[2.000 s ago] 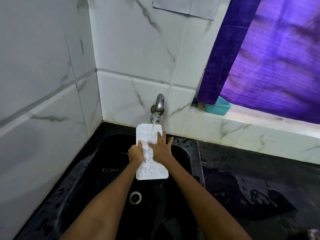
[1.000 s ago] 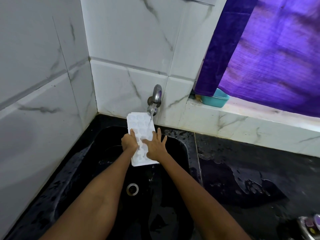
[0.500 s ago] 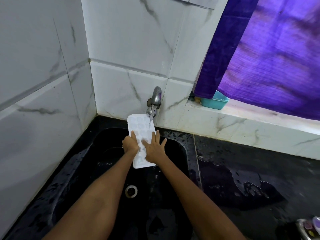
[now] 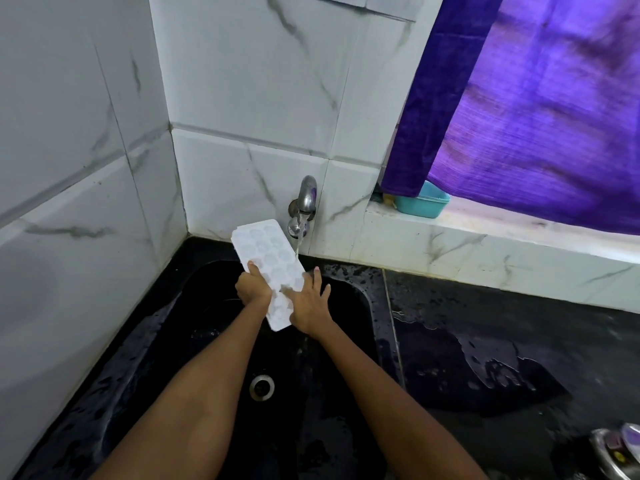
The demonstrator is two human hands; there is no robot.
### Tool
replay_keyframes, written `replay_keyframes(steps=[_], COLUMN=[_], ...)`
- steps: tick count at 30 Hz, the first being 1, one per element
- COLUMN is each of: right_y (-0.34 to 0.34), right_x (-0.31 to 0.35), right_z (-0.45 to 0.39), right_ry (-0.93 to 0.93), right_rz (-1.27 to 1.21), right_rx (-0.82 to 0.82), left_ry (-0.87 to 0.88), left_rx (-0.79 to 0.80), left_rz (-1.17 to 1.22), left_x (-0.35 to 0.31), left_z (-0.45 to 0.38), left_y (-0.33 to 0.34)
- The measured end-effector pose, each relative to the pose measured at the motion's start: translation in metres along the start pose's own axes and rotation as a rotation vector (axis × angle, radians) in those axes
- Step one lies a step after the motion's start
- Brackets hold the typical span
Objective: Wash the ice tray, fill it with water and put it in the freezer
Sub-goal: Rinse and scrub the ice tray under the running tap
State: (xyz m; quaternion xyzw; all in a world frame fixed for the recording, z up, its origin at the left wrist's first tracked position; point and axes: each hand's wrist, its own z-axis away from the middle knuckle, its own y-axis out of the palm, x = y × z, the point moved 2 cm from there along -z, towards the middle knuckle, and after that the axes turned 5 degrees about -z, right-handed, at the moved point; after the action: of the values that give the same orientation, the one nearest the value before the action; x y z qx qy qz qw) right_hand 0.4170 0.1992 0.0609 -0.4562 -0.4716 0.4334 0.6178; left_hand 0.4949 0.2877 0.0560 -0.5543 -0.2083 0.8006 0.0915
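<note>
- Ice tray (image 4: 268,263): white, long and narrow with rounded corners, its upper face set with rows of shallow rounded cavities. It is held above the far edge of the sink (image 4: 367,306), tilted, its far end up toward the back wall and its near end lower over the basin.
- Tap (image 4: 306,202): metal, fixed to the tiled back wall above the sink's far edge. A thin stream of water (image 4: 298,245) falls from it onto the tray's right edge.
- Left hand (image 4: 252,289): grips the tray's left long edge, fingers curled under it and the thumb laid on top beside the cavities.
- Right hand (image 4: 310,304): lies flat on the tray's near right part, fingers straight and spread apart, touching the cavity face.
- Sink: black, wet, with a round metal drain (image 4: 262,387) near the middle of its floor, below the forearms.
- Counter (image 4: 519,323): black, right of the sink, carrying a pool of water.
- Ledge (image 4: 485,237): marble-patterned, along the counter's far edge; a teal tub (image 4: 422,200) sits at its left end, partly under a purple curtain (image 4: 536,116).
- Counter's near right corner: blurred metal objects (image 4: 616,452), not identifiable.
</note>
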Motion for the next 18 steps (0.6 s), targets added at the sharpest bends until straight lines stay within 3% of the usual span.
replay_keyframes(steps=[5, 10, 13, 18], right_y=[-0.008, -0.005, -0.008, -0.005], right_x=[0.005, 0.002, 0.008, -0.002], right_z=[-0.008, -0.013, -0.018, -0.018], right_ry=[0.018, -0.015, 0.009, 0.065], right_rz=[0.167, 0.099, 0.200, -0.046], right_rx=[-0.071, 0.057, 0.024, 0.099], left_ry=[-0.013, -0.020, -0.025, -0.006], left_rx=[0.005, -0.039, -0.032, -0.040], left_rz=[0.056, 0.034, 0.066, 0.062], left_x=[0.002, 0.002, 0.002, -0.003], left_z=[0.004, -0.004, -0.001, -0.007], left_y=[0.003, -0.009, -0.003, -0.005])
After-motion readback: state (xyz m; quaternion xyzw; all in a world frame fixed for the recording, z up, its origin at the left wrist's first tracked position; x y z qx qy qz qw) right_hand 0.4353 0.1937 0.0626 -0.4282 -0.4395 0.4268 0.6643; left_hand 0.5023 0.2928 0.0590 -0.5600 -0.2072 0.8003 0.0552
